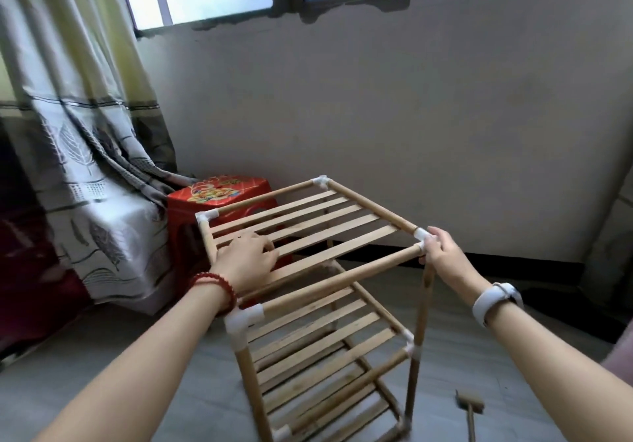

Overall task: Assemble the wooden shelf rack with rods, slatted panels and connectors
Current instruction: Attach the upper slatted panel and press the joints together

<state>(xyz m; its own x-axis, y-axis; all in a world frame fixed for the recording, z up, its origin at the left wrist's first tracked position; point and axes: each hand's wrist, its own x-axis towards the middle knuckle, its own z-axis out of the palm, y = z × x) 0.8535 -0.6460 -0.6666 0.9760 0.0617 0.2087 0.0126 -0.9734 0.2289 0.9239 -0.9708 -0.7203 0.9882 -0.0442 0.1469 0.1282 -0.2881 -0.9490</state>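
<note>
Steadying the three-tier wooden shelf rack [318,291] upright on the floor, we press our left hand [248,258], fingers loosely bent, holding nothing, on the top slatted panel [301,227]. Our right hand [442,253] grips the white plastic corner connector [422,236], nearer the front rod [342,279], whose length runs between both hands.

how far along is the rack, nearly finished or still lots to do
Nearly finished, it seems. Done: the rack stands upright with three slatted tiers joined by white connectors. In hand: the left hand rests on the top panel; the right hand grips the corner connector. Left: probably just seating that joint; a mallet lies on the floor.
</note>
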